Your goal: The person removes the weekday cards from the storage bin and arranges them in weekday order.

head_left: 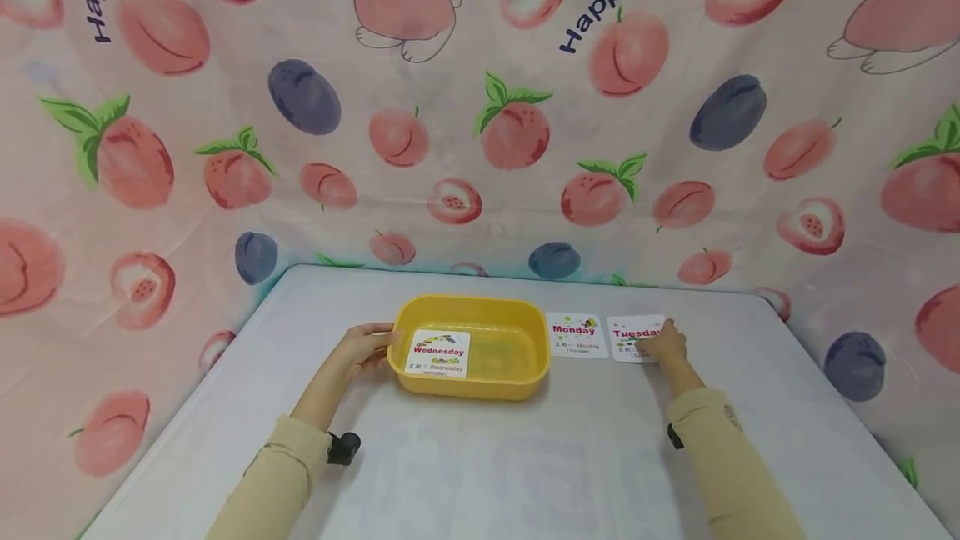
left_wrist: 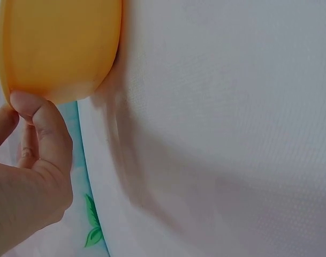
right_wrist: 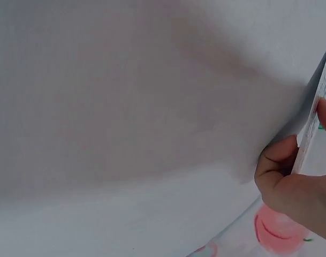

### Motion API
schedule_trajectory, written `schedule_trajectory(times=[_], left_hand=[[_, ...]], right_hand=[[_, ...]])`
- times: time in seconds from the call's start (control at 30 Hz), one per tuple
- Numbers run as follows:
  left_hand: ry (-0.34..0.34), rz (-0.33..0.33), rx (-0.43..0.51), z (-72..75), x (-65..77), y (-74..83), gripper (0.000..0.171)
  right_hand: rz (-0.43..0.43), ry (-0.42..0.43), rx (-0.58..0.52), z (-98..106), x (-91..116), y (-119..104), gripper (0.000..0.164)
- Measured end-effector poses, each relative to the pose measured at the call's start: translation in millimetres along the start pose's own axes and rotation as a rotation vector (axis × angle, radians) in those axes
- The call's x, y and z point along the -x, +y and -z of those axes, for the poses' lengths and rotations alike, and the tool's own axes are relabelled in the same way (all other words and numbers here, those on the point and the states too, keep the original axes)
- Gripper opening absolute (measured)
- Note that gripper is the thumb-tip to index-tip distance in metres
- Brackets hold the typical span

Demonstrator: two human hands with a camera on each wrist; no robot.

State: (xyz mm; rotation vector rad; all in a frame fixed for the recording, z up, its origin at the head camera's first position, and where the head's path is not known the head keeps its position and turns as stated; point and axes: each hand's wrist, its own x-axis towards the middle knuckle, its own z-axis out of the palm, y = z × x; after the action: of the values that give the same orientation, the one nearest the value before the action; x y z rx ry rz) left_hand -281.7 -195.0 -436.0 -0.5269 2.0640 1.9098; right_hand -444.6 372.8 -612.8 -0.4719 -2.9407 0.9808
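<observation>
On the white table (head_left: pixel 495 465), the left hand (head_left: pixel 367 347) pinches the yellow tray (head_left: pixel 472 390) holding the Wednesday card (head_left: pixel 437 352), and the right hand (head_left: pixel 666 343) pinches the Tuesday card (head_left: pixel 626 333) between thumb and fingers, near the Monday card (head_left: pixel 577 335), which a slip could nudge.

"Are the fingers (left_wrist: pixel 54 131) left bare?"

"Yes; a creased beige left sleeve (head_left: pixel 266 482) and a matching right sleeve (head_left: pixel 738 473) are worn, the latter with a grey patch (head_left: pixel 732 417) beside the right cuff (head_left: pixel 697 405)."

"Anything black?"

"A black piece (head_left: pixel 675 437) is glimpsed left of that cuff; farther left, a rounded black block (head_left: pixel 344 448) is set by the left sleeve."
</observation>
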Motion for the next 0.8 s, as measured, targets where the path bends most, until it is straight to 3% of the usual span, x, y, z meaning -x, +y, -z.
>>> schedule_trajectory(times=[0.03, 0.17, 0.27, 0.43, 0.63, 0.8], left_hand=[[0.0, -0.001, 0.0, 0.0, -0.3, -0.3, 0.046], [-0.007, -0.002, 0.001, 0.2, -1.0, -1.1, 0.046], [0.0, 0.002, -0.004, 0.3, -0.4, -0.4, 0.045], [0.015, 0.006, -0.018, -0.2, 1.0, 2.8, 0.044], [-0.002, 0.0, -0.018, -0.4, 0.6, 2.8, 0.046], [-0.002, 0.002, -0.017, 0.3, 1.2, 0.9, 0.046]], right_hand=[[-0.006, 0.002, 0.006, 5.7, 14.5, -10.9, 0.093], [-0.083, -0.011, 0.032, 50.8, 111.9, -91.5, 0.063], [-0.12, -0.004, 0.065, 68.8, 152.4, -124.0, 0.048], [-0.139, 0.006, 0.117, 75.6, 170.1, -137.4, 0.045], [-0.141, -0.001, 0.096, 79.0, 174.4, -136.0, 0.052], [-0.14, -0.058, 0.059, 81.4, 167.9, -127.7, 0.056]])
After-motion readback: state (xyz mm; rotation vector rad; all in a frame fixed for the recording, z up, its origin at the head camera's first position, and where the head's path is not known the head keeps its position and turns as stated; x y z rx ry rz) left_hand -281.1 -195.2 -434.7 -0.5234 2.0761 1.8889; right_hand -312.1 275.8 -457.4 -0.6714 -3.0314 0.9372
